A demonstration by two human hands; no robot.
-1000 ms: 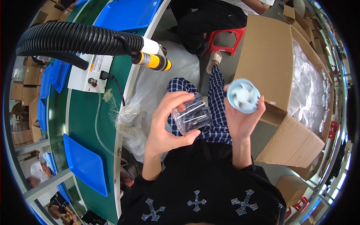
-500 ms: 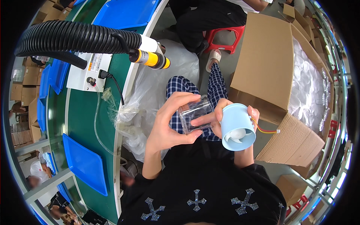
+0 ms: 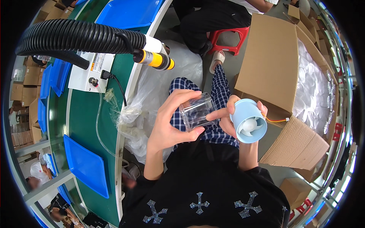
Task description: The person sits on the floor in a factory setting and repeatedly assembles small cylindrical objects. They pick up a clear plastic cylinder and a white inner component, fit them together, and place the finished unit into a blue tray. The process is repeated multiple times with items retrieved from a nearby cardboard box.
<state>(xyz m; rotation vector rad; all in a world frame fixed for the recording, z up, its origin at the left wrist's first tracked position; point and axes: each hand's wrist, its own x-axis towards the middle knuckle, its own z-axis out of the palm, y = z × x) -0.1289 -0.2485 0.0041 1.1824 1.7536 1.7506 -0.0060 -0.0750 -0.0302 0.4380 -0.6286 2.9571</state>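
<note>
Above my lap, my left hand [image 3: 173, 117] grips a clear plastic cup [image 3: 195, 112] between thumb and fingers, its mouth tilted to the right. My right hand [image 3: 228, 119] is wrapped round a light blue cylindrical fan housing [image 3: 246, 110]. A white fan rotor [image 3: 249, 127] shows inside the housing's open end, which faces toward me. Thin red and yellow wires [image 3: 275, 119] with a small white plug trail from its right side. The right index finger points left, its tip at the cup's mouth.
To the right stands an open cardboard box [image 3: 266, 64] holding clear plastic parts in bags [image 3: 310, 83]. On the left, a green conveyor bench [image 3: 87, 125] carries blue trays [image 3: 87, 165] and a white device with a black corrugated hose [image 3: 80, 36]. Plastic sheeting [image 3: 140, 133] hangs beside it. Another person sits ahead on a red stool [image 3: 230, 40].
The fan housing has moved slightly right and its open end has turned, showing more of the rotor. My right index finger has drawn back from inside the cup toward its mouth.
</note>
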